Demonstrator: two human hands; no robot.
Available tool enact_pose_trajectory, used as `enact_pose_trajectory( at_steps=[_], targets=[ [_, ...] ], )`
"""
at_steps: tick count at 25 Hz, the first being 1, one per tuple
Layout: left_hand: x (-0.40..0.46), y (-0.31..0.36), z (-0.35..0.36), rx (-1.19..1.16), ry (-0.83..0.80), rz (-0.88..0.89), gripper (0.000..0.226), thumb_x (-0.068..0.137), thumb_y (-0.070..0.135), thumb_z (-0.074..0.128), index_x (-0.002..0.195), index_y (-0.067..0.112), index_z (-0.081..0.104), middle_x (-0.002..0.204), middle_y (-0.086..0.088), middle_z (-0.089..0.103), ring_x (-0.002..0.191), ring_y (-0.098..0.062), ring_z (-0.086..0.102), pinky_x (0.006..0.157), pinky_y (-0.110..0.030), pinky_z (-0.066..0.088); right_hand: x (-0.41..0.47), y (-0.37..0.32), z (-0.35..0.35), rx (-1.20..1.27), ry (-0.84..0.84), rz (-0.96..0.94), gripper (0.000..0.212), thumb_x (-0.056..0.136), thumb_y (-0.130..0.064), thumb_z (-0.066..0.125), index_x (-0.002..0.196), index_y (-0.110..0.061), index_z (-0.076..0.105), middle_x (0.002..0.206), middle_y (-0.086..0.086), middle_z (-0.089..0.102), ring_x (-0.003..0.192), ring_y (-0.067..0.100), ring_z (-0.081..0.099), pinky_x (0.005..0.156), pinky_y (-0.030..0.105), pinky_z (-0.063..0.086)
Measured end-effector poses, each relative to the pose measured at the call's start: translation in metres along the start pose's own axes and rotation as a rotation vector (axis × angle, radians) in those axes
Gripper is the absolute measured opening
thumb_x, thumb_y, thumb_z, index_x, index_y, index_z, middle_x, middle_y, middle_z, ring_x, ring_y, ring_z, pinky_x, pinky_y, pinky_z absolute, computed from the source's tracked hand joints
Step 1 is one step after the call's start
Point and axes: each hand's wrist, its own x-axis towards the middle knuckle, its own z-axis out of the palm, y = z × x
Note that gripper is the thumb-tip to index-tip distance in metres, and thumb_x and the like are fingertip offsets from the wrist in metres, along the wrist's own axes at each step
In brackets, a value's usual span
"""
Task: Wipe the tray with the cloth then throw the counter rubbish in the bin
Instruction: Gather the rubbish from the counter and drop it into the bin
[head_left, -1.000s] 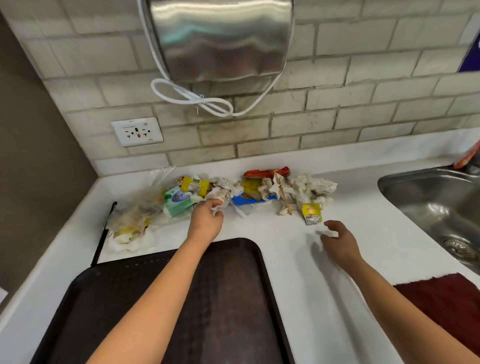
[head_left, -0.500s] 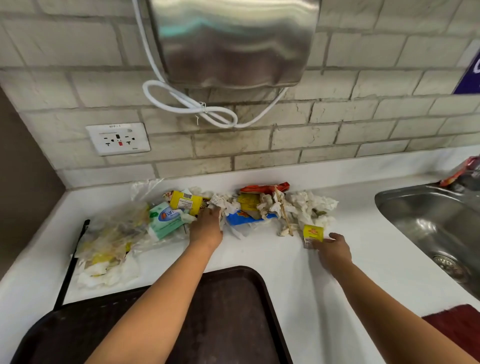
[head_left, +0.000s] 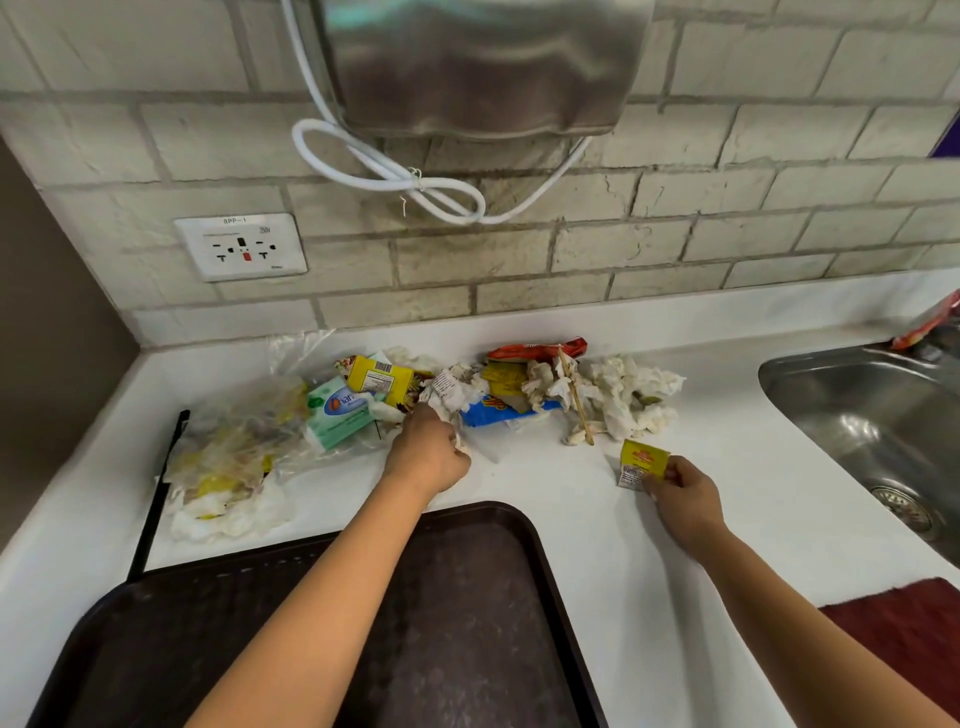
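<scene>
A row of rubbish lies along the back of the white counter: crumpled tissues (head_left: 628, 400), a red wrapper (head_left: 535, 349), a blue wrapper (head_left: 493, 413), a green-and-white packet (head_left: 343, 415) and clear plastic bags (head_left: 234, 452). My left hand (head_left: 428, 457) grips a crumpled white paper (head_left: 452, 392) in the middle of the pile. My right hand (head_left: 685, 499) pinches a small yellow sachet (head_left: 641, 462), a little in front of the tissues. The dark brown tray (head_left: 467, 623) sits at the counter's near edge under my left forearm. The dark red cloth (head_left: 904, 634) lies at the lower right.
A steel sink (head_left: 878, 415) is sunk into the counter at the right. On the brick wall hang a steel dispenser (head_left: 478, 67) with a looped white cable and a socket (head_left: 241, 247). A black stick (head_left: 158, 493) lies along the counter's left side.
My right hand has reached the yellow sachet, pinched it and drawn it away from the tissues. My left hand has closed on the crumpled paper and pulled it slightly toward me. The camera moved closer.
</scene>
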Motion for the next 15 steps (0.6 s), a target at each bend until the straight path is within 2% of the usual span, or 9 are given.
enact_pose_trajectory(
  at_steps=[3, 6, 8, 10, 12, 15],
  targets=[
    [-0.001, -0.002, -0.003, -0.152, 0.022, -0.043, 0.047, 0.078, 0.025, 0.066, 0.123, 0.016, 0.054, 0.14, -0.011, 0.026, 0.131, -0.033, 0.031, 0.104, -0.034, 0.036, -0.004, 0.006, -0.001, 0.013, 0.02, -0.033, 0.007, 0.083, -0.008, 0.063, 0.088, -0.013, 0.063, 0.08, 0.012, 0.063, 0.072, 0.026, 0.053, 0.07, 0.032, 0.04],
    [0.003, -0.003, 0.0, -0.03, -0.077, 0.002, 0.07, 0.079, 0.034, 0.064, 0.141, 0.031, 0.032, 0.153, -0.006, 0.012, 0.138, -0.033, 0.02, 0.106, -0.04, 0.034, -0.006, 0.01, -0.001, -0.007, 0.041, -0.047, 0.007, 0.083, -0.009, 0.063, 0.089, -0.013, 0.063, 0.077, 0.011, 0.062, 0.069, 0.025, 0.052, 0.067, 0.031, 0.04],
    [0.012, 0.001, 0.005, -0.016, -0.084, -0.017, 0.076, 0.08, 0.048, 0.06, 0.144, 0.032, 0.023, 0.153, -0.005, 0.014, 0.14, -0.031, 0.019, 0.105, -0.042, 0.034, -0.008, 0.011, -0.001, -0.014, 0.053, -0.053, 0.006, 0.083, -0.01, 0.064, 0.088, -0.014, 0.063, 0.074, 0.011, 0.061, 0.066, 0.024, 0.05, 0.065, 0.031, 0.039],
    [0.025, 0.004, 0.008, -0.111, -0.007, -0.051, 0.072, 0.084, 0.052, 0.055, 0.144, 0.028, 0.025, 0.151, -0.006, 0.021, 0.139, -0.029, 0.022, 0.106, -0.042, 0.034, -0.009, 0.011, 0.0, -0.016, 0.062, -0.058, 0.005, 0.083, -0.011, 0.064, 0.087, -0.014, 0.062, 0.071, 0.01, 0.059, 0.062, 0.023, 0.048, 0.063, 0.031, 0.039],
    [0.036, 0.007, 0.008, -0.193, 0.039, -0.089, 0.063, 0.09, 0.039, 0.053, 0.145, 0.022, 0.027, 0.147, -0.009, 0.029, 0.136, -0.029, 0.03, 0.104, -0.041, 0.037, -0.01, 0.01, 0.0, -0.019, 0.075, -0.061, 0.003, 0.083, -0.012, 0.064, 0.085, -0.014, 0.062, 0.069, 0.009, 0.057, 0.061, 0.022, 0.047, 0.06, 0.031, 0.038],
    [0.043, 0.008, 0.003, -0.143, 0.039, -0.134, 0.051, 0.094, 0.015, 0.048, 0.143, 0.022, 0.035, 0.141, -0.011, 0.043, 0.128, -0.029, 0.043, 0.099, -0.039, 0.041, -0.011, 0.008, -0.001, -0.025, 0.083, -0.078, 0.003, 0.083, -0.012, 0.064, 0.083, -0.013, 0.061, 0.067, 0.008, 0.055, 0.061, 0.022, 0.047, 0.057, 0.03, 0.037]
  ],
)
